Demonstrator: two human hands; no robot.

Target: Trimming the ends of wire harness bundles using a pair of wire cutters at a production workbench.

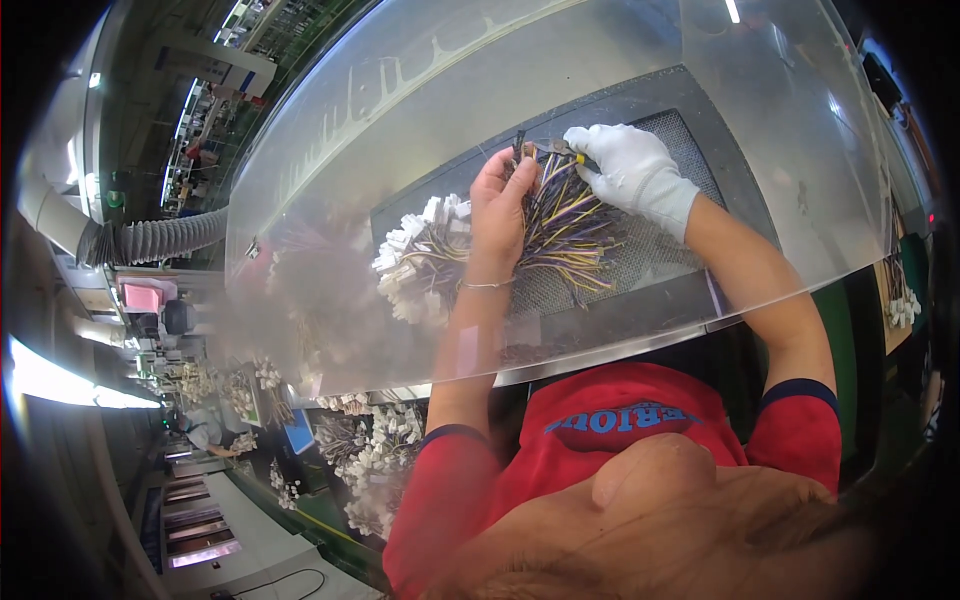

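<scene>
My bare left hand (500, 203) is closed, pinching wires between thumb and fingers. The dark wire ends stick up past the fingertips. My right hand (637, 172), in a white glove, grips small pliers (556, 147) with a bit of yellow at the handle. The metal jaws point left, close to my left fingertips; I cannot make out whether they touch a wire. Below and between the hands spreads a loose heap of yellow, purple and dark wires (570, 230). White connectors (410, 245) lie piled left of my left wrist, with wires running from them.
A clear plastic hood (800, 190) surrounds the work, and both forearms reach in under its front edge. Beneath the wires is a dark framed mesh panel (660, 262). More connector bundles (385, 455) lie outside at lower left. A ribbed grey duct (175, 237) meets the hood's left side.
</scene>
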